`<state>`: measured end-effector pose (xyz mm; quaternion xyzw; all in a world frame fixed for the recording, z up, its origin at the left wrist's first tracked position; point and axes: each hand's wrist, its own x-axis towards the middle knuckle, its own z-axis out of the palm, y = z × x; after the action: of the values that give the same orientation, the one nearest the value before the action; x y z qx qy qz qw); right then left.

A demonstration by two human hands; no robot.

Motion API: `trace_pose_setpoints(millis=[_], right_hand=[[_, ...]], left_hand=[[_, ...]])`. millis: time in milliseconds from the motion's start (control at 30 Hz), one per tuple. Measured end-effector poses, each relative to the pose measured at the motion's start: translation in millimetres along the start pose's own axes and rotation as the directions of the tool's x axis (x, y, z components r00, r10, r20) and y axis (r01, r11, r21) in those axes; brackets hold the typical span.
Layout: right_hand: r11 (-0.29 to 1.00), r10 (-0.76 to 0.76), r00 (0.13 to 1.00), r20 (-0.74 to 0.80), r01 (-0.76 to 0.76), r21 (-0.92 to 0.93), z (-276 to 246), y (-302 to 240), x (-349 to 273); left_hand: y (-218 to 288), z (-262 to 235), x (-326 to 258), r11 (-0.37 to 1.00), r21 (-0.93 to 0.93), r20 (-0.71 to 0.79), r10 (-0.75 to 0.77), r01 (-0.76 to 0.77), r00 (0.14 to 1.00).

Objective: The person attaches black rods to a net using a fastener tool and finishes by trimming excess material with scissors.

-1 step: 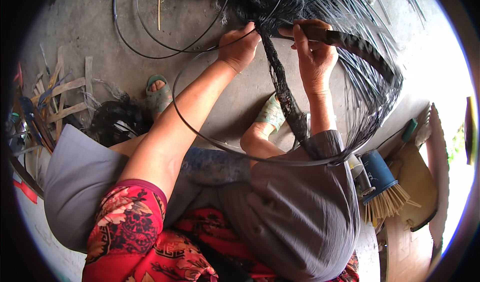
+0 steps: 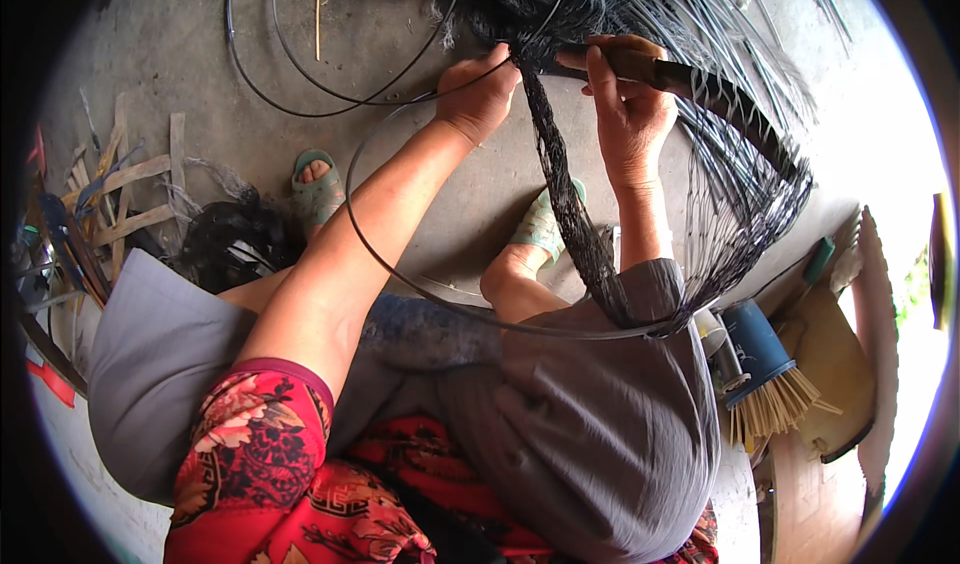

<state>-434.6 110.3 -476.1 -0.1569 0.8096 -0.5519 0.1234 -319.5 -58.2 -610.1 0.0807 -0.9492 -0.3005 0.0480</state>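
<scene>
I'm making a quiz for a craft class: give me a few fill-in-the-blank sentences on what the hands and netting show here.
1. The left hand and right hand grip a bunched net coloured ____.
2. A thin black hoop curves under the ____ forearm.
3. The feet on the concrete floor wear pale ____ sandals.
4. The brush beside the right knee has a ____ base.

Missing words: black; left; green; blue

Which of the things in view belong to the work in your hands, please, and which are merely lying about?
In hand:
- black netting, gathered by the left hand
- black wire hoop
- dark-handled tool in the right hand

Lying about:
- blue-capped straw brush
- wooden strips
- loose wire loops on the concrete floor
</scene>
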Motion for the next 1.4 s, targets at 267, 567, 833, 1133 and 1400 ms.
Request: trace_pose_setpoints(millis=[267,567,833,1133,1400], right_hand=[[0.600,0.521,0.853,0.022,-0.384,0.702,14,72,-19],[0.953,0.265,0.964,-0.020,-0.259,0.154,25,74,-12],[0.968,0.158,0.987,-0.042,-0.146,0.205,5,-11,24],[0.946,0.323,0.946,0.008,-0.323,-0.005,6,75,-5],[0.886,0.405,0.912,0.068,-0.409,0.217,8,97,-11]], left_hand=[[-4,26,14,0.923,-0.298,-0.002,-0.256,0.243,0.967],[15,-7,20,0.974,-0.214,0.095,-0.051,0.071,0.994],[-15,1,12,0.971,-0.216,0.170,-0.068,0.105,0.983],[-1,13,21,0.970,0.023,0.008,0.244,-0.244,0.970],[1,12,28,0.994,-0.103,0.159,0.045,-0.028,0.986]])
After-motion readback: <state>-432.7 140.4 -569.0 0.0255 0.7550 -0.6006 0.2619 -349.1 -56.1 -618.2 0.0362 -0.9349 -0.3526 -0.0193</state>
